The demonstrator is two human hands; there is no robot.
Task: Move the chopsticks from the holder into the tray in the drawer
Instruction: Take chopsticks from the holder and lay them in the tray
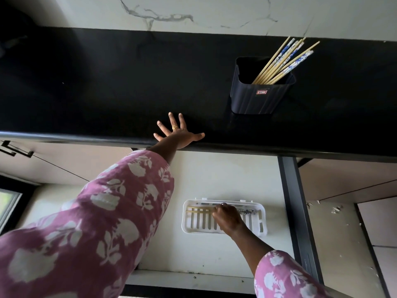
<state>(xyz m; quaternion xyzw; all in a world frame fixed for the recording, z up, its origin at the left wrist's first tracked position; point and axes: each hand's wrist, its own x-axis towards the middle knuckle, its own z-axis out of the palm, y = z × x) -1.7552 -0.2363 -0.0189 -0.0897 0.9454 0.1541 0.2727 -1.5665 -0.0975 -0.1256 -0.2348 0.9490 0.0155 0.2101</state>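
Observation:
A dark ribbed holder [255,97] stands on the black countertop [107,82] at the right, with several wooden chopsticks [283,61] leaning out of it, some with blue-and-white tops. Below, in the open drawer [193,181], lies a white slotted tray [199,222]. A pair of chopsticks [199,210] lies along the tray's far side. My right hand [228,218] rests over the tray with its fingers closed on those chopsticks. My left hand [178,134] is flat on the counter's front edge, fingers spread, holding nothing.
A grey drawer rail [298,211] runs down the drawer's right side. Closed cabinet fronts with a black handle [15,150] sit at the left. The floor at the right [335,211] carries small white debris. A marble backsplash [171,14] rises behind the counter.

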